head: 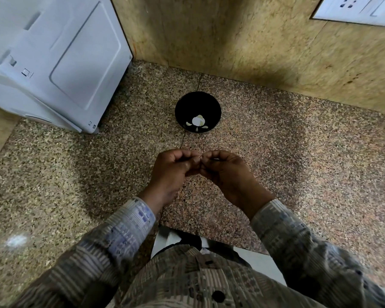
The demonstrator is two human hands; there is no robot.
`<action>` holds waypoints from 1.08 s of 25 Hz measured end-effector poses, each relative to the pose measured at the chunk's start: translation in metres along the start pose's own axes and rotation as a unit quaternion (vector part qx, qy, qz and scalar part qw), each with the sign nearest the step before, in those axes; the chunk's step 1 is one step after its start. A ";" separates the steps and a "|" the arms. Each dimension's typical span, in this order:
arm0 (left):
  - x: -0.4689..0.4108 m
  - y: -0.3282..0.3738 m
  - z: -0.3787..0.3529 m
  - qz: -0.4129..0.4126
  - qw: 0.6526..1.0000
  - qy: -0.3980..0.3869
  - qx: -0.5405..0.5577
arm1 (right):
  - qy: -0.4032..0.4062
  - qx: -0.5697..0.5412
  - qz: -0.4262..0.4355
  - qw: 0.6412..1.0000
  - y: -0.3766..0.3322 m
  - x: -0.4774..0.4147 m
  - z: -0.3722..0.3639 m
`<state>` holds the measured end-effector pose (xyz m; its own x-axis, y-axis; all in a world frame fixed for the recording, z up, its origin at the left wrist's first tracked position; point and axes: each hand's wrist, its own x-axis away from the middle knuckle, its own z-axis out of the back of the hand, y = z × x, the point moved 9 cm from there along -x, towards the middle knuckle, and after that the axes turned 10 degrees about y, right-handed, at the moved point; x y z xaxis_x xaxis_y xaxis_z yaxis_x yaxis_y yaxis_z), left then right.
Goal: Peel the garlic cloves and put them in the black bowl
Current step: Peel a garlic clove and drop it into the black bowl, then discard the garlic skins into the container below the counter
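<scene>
1. The left hand (176,167) and right hand (225,172) meet above the tabletop (298,163), their curled fingers pinching a barely visible garlic clove (199,157).
2. The black bowl (197,101), near the tabletop's back edge, holds peeled cloves (197,122).

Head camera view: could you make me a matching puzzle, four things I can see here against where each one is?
Things:
1. black bowl
2. peeled cloves
3. white appliance
4. socket panel

Places:
A. top right, on the wall
B. inside the bowl
C. far left, on the counter
D. mid-counter, close to the wall

Pairs: 1-D, 2-B, 3-C, 4-A
</scene>
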<state>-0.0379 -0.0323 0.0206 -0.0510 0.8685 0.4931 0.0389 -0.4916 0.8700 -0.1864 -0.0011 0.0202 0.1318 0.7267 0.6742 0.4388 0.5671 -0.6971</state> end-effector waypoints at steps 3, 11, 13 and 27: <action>-0.015 -0.049 -0.002 0.192 0.968 -0.003 0.162 | 0.018 -0.048 -0.044 0.998 0.020 -0.016 0.005; -0.072 -0.114 -0.001 0.260 0.952 0.134 0.090 | 0.112 -0.112 -0.144 0.977 0.076 -0.025 0.046; -0.083 -0.118 -0.006 0.256 0.951 0.150 0.083 | 0.136 -0.112 -0.158 0.972 0.083 -0.025 0.057; 0.118 -0.224 0.025 0.520 0.827 -0.111 0.185 | 0.021 0.704 0.262 0.660 0.019 -0.080 0.008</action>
<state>-0.0282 0.1818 -0.1161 0.3848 -0.0002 0.9230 0.2522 -0.9619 -0.1053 -0.1962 -0.0457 -0.0488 -0.0252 0.9713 0.2366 -0.9338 0.0616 -0.3525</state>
